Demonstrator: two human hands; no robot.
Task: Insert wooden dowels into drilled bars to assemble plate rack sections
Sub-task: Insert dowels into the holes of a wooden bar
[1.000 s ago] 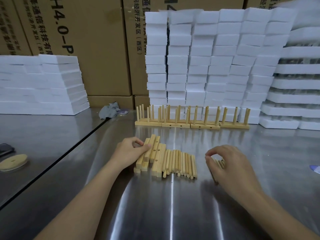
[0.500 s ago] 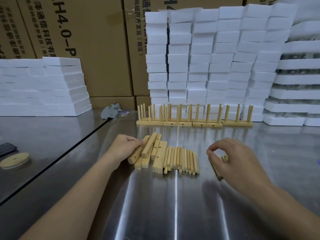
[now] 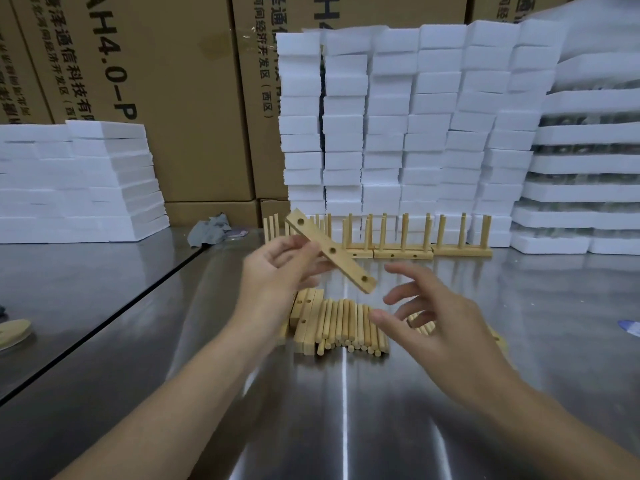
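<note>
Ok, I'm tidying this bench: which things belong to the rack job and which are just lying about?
Job: drilled bar in left hand, spare bars, loose dowels, finished rack sections.
Lying about: grey rag, foam blocks, cardboard boxes, wooden disc.

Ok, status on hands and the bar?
Left hand grips drilled bar, tilted in the air, holes empty. Right hand open near its lower end. Loose dowels on table below; nothing in the way.

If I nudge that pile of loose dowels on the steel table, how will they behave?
The loose dowels look round and smooth, so they would probably roll on the shiny table. The square bars beside them likely block rolling leftward.
</note>
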